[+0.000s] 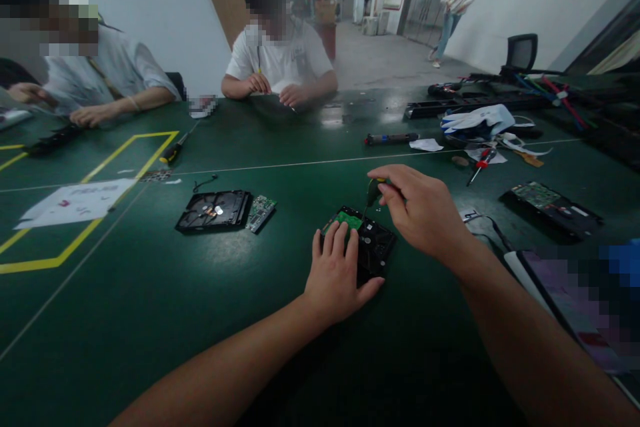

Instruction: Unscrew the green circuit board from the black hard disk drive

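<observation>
One hard drive [379,243], part-hidden under flat left hand [334,275], right hand [425,210] with grip around screwdriver [373,193], its tip indistinct

On the surface [175,320], a hard drive [376,241] lies centrally; left of it sits a drive case [213,211] (a circuit board [261,214] just beside its right end), then a paper sheet [75,205]; rightward, a second drive [553,209], a screwdriver [483,161] behind.

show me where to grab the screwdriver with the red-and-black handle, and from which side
Grip the red-and-black screwdriver handle, probably from above on the near side: it is the thick end, while the thin metal shaft slants toward the near left. The crumpled white-and-blue cloth crowds the far side.
</observation>
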`<state>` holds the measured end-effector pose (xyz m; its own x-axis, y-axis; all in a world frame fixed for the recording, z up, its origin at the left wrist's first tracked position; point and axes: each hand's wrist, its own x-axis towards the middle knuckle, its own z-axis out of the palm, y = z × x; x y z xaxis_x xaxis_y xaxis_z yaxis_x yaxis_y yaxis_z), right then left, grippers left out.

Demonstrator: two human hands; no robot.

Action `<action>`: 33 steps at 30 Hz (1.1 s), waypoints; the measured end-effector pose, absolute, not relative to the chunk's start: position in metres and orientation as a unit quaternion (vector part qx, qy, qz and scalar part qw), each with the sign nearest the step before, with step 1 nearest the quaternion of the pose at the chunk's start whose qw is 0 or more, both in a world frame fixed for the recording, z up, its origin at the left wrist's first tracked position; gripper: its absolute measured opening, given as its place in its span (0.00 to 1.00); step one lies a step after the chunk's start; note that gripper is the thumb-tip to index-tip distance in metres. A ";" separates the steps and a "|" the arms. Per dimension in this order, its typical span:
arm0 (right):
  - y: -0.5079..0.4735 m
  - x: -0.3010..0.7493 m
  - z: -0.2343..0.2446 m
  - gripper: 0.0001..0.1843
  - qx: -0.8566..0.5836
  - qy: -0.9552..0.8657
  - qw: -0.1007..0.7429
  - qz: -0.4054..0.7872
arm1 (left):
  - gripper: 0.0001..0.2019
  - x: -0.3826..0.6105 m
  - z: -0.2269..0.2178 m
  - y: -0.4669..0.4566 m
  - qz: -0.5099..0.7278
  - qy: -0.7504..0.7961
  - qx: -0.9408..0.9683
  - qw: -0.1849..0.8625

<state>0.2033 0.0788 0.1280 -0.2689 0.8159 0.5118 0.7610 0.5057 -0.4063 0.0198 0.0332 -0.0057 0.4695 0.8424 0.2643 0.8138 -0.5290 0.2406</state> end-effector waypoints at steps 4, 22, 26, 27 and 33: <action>0.080 0.203 0.128 0.13 -0.489 -0.800 0.346 0.020 | 0.46 0.020 -0.005 0.033 0.181 0.484 0.855 0.041; 0.079 0.204 0.126 0.11 -0.499 -0.794 0.346 0.021 | 0.45 0.020 -0.003 0.032 0.172 0.484 0.857 0.040; 0.079 0.203 0.127 0.10 -0.500 -0.789 0.356 0.023 | 0.45 0.020 -0.005 0.033 0.174 0.485 0.856 0.039; 0.079 0.203 0.128 0.10 -0.498 -0.791 0.354 0.022 | 0.45 0.020 -0.005 0.033 0.176 0.485 0.856 0.039; 0.079 0.205 0.128 0.13 -0.493 -0.796 0.350 0.030 | 0.45 0.020 -0.004 0.033 0.177 0.484 0.856 0.041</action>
